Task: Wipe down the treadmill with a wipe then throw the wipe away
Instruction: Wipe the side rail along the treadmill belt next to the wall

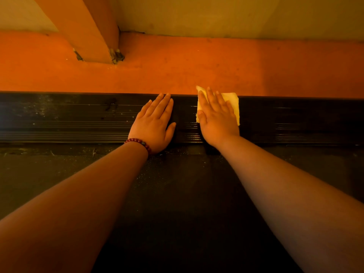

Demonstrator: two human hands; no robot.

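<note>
Right hand (216, 117) flat, fingers straight, grip open, pressing the yellow wipe (232, 103) onto the treadmill's ribbed side rail (78, 119), far edge by the orange floor (177, 69). Left hand (155, 123) lies open just beside it, empty, beaded bracelet (138, 143) at the wrist.

The ribbed side rail (78, 123) of a black treadmill (295, 133) runs across an orange floor (177, 66), with dust and pale specks along its left stretch. A pale folded wipe (232, 103) lies on the rail at its far edge, pressed flat under the straight fingers of the right hand (216, 119). The left hand (153, 123) rests flat on the rail just beside it. The dark textured belt (177, 194) lies nearer the camera. An orange post (88, 36) stands on the floor beyond.
</note>
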